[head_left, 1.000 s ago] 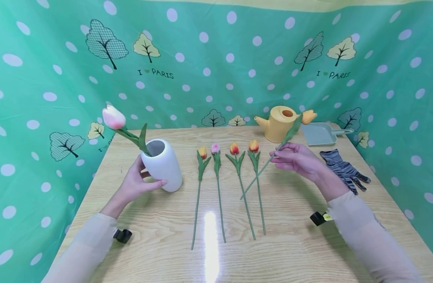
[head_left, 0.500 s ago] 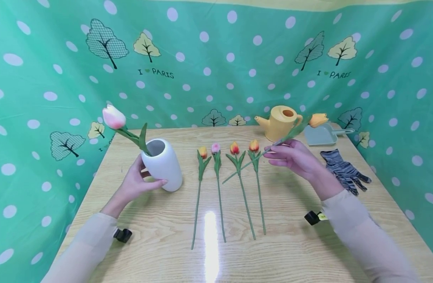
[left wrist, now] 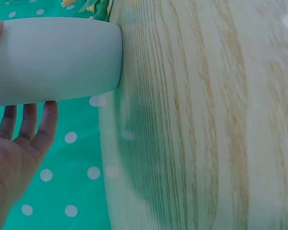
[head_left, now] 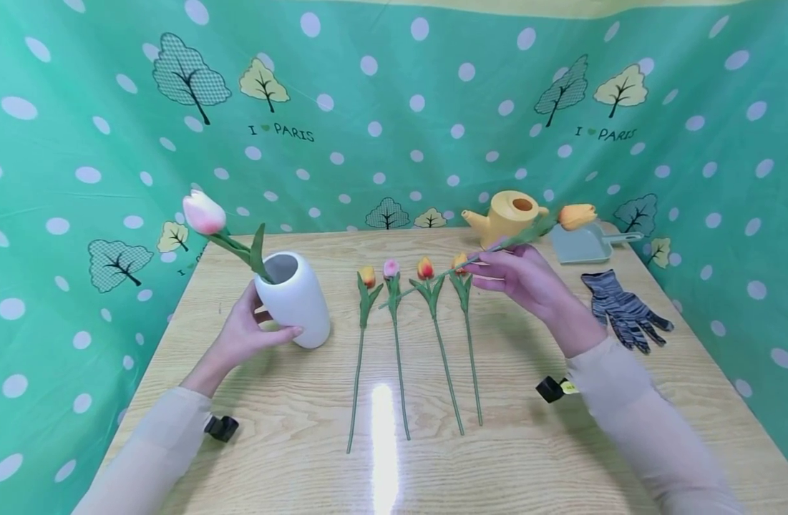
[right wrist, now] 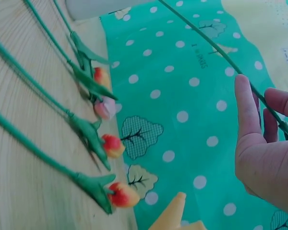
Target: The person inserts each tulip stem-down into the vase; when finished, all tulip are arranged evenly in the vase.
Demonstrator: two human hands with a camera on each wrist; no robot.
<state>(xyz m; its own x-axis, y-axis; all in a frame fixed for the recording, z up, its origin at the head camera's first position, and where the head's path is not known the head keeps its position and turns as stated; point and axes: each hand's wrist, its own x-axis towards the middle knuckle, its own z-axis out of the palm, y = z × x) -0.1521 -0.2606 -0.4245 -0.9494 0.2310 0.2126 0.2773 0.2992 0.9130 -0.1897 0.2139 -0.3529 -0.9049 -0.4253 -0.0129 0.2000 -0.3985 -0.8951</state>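
Note:
My left hand (head_left: 242,336) grips a white vase (head_left: 303,307), fingers on one side and thumb across the other. The vase leans a little on the table, and a white-and-pink tulip (head_left: 203,213) sticks out of its mouth to the left. Above the table, my right hand (head_left: 521,282) pinches the stem of a yellow-orange tulip (head_left: 577,216). That bloom points right and the bare stem (right wrist: 204,37) slants down left toward the vase. Beneath it lie a yellow tulip (head_left: 367,277), a pink tulip (head_left: 391,269) and two red-and-yellow tulips (head_left: 426,269), side by side.
A yellow watering can (head_left: 506,214) stands at the back right behind my right hand. Beside it lie a pale green dustpan (head_left: 580,244) and a grey knitted glove (head_left: 625,307). A green dotted curtain (head_left: 394,107) closes off the back and sides of the wooden table (head_left: 497,458).
My right hand has moved left with the yellow-orange tulip, whose stem has swung flatter and now reaches over the pink tulip. The left hand and vase hold their place.

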